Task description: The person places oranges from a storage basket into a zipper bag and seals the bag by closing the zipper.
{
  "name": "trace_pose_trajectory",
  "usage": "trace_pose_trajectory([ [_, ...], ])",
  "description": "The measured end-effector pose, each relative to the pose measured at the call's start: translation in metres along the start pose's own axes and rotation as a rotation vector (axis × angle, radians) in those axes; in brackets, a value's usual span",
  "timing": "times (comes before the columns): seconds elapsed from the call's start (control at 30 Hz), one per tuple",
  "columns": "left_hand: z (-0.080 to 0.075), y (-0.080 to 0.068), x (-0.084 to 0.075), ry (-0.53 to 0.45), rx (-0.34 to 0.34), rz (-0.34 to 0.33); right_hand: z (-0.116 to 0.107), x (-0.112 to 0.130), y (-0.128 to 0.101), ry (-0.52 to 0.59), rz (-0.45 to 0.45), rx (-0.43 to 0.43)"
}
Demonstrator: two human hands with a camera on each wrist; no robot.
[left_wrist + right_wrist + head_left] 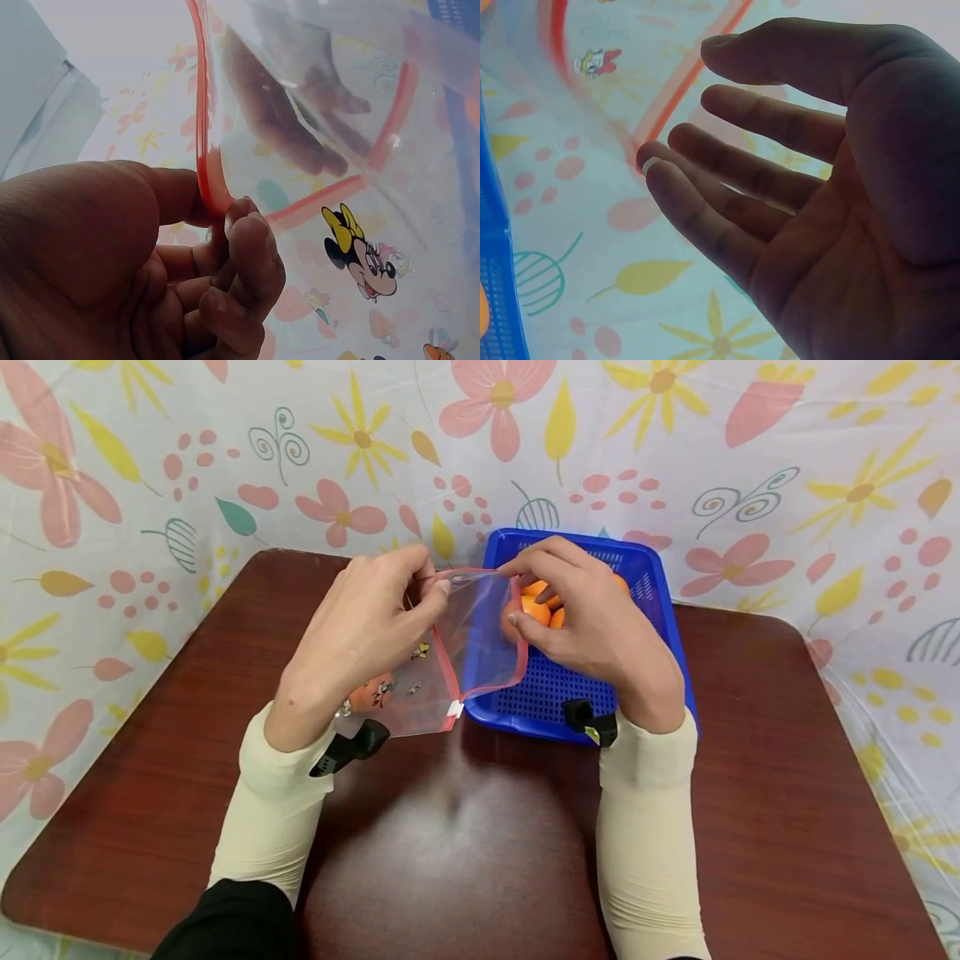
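Note:
A clear zip bag (480,635) with a red rim and cartoon prints hangs between my hands, its mouth toward the blue basket (667,610). My left hand (431,593) pinches the rim between thumb and fingers; in the left wrist view this hand (217,217) is closed on the red strip of the bag (360,150). My right hand (525,602) is at the other side of the mouth. Its fingers (727,150) lie nearly straight, their tips against the bag (592,90). One orange fruit (369,695) lies inside the bag. Several more oranges (536,608) sit in the basket under my right hand.
The dark brown table (480,860) carries the basket at its far middle. A floral cloth (675,443) hangs behind and around the table. The blue basket wall (495,285) shows at the left edge of the right wrist view.

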State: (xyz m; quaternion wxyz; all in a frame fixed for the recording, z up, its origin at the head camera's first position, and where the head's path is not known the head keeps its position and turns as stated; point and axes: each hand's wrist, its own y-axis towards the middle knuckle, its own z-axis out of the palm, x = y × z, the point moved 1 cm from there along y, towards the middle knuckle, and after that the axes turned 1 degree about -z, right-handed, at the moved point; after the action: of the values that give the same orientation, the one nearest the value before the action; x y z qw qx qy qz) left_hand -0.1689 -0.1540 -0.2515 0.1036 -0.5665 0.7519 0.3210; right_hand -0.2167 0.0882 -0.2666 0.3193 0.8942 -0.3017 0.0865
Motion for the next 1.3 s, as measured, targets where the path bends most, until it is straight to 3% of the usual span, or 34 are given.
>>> trace_pose_trajectory([
  [0.8, 0.003, -0.001, 0.001, -0.009, 0.001, -0.005, -0.020, -0.043, -0.020, -0.037, 0.209, 0.086],
  [1.3, 0.005, 0.000, -0.001, 0.004, 0.016, 0.001, -0.026, -0.063, -0.032, -0.103, 0.332, 0.259],
])
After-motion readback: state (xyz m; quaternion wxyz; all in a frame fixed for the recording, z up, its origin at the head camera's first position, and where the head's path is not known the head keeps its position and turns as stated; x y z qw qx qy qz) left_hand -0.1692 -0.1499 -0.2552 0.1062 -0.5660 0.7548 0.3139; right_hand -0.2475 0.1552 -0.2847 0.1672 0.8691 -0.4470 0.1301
